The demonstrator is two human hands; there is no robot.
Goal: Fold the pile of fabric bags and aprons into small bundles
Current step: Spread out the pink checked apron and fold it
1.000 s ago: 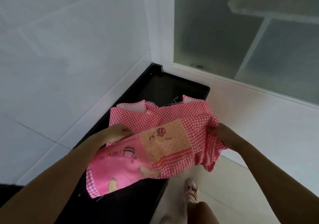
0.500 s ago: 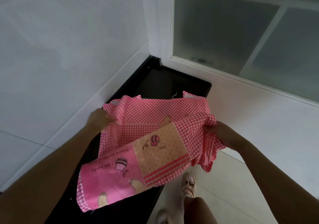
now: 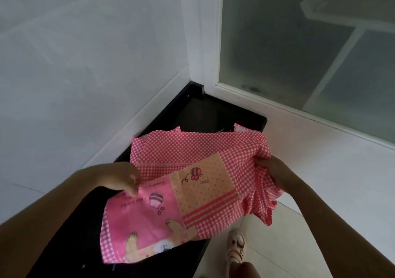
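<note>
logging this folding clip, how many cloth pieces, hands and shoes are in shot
pink checked cloth: 1
hands: 2, the left hand and the right hand, each holding a side of the cloth
shoe: 1
total: 4

Black ledge [image 3: 213,110] (in the corner), pink checked apron [image 3: 181,149] partly on it

Fabric [image 3: 192,149]: pink-and-white gingham check. First patch [image 3: 141,217]: solid pink, printed with cartoon figures and dark lettering. Second patch [image 3: 205,190]: pale orange, dotted, with pink-red stripes. Table [image 3: 203,115]: black. Wall [image 3: 85,63]: white. Sandal [image 3: 236,247]: pale pink.
</note>
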